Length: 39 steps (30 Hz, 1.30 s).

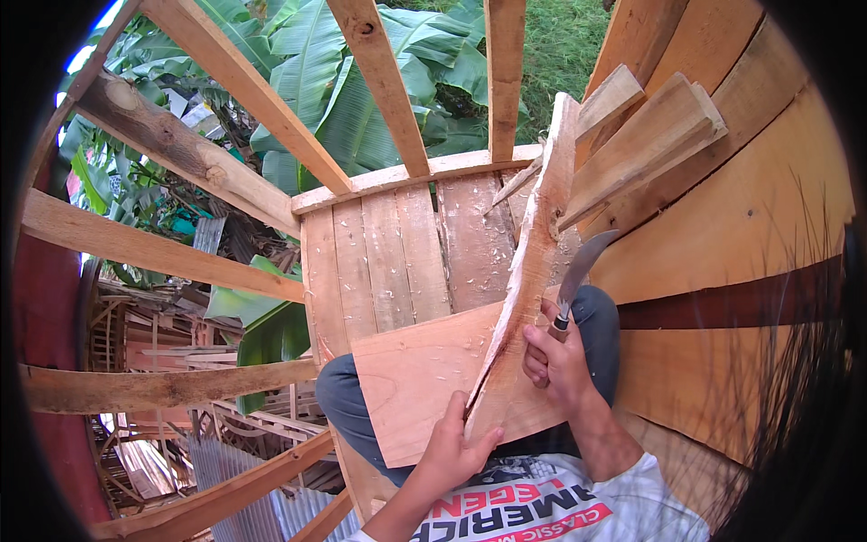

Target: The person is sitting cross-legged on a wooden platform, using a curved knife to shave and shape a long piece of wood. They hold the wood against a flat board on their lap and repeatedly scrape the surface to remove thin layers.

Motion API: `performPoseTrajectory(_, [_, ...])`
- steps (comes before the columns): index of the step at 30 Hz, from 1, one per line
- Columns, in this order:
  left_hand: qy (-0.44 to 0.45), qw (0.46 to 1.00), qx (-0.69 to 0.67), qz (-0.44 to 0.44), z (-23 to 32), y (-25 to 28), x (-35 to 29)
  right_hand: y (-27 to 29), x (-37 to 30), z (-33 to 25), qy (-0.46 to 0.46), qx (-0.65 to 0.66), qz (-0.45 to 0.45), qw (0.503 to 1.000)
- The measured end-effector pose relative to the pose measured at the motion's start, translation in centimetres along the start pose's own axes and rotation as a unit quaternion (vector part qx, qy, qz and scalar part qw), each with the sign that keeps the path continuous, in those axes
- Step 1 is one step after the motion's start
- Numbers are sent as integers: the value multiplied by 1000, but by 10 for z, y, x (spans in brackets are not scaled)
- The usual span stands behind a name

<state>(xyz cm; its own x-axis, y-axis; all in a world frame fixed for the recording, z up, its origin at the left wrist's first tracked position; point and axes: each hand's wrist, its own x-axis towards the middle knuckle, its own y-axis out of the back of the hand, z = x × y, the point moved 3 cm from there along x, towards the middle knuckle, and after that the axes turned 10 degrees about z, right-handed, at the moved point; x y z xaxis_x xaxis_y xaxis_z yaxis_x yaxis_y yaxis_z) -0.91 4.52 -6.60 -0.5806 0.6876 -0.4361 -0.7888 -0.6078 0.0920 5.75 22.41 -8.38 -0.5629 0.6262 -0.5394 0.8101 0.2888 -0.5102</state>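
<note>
A long rough-edged wooden plank (533,244) slants up and away from my lap, its pale edge jagged. My left hand (453,444) grips the near end of this plank, thumb on one face and fingers along the other. In my right hand (557,357) is a knife (581,271) with a curved blade and a short handle; the blade points up and stands just right of the plank. Beneath both hands a wide flat board (415,370) lies across my legs, with a few shavings on it.
Planks form a floor (388,253) strewn with shavings. Upright wooden ribs (384,86) rise at the far side and left. Wide boards (722,217) make a curved wall at right, with loose wood pieces (641,149) leaning there. Banana leaves (325,99) and corrugated sheets (226,488) lie beyond.
</note>
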Motion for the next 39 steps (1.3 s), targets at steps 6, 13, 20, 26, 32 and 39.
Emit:
performPoseTrajectory(6, [119,980,-139,-73,-4,8,-12,-8,-4,1,54,-115,-63,990])
performPoseTrajectory(13, [17,992,-124,-17,-6,21,-11,-11,-12,-20,285,-542,-107,783])
performPoseTrajectory(20, [-25,999,39,8,22,17,-22,-13,-13,-26,400,-631,-53,662])
performPoseTrajectory(26, [-57,993,103,13,26,14,-27,-8,-2,-42,503,-643,-26,576])
performPoseTrajectory(32, [-52,994,91,-7,24,11,-40,2,21,-41,468,-588,75,656])
performPoseTrajectory(39, [-1,1000,4,-7,11,18,-47,34,29,-92,428,-571,134,688])
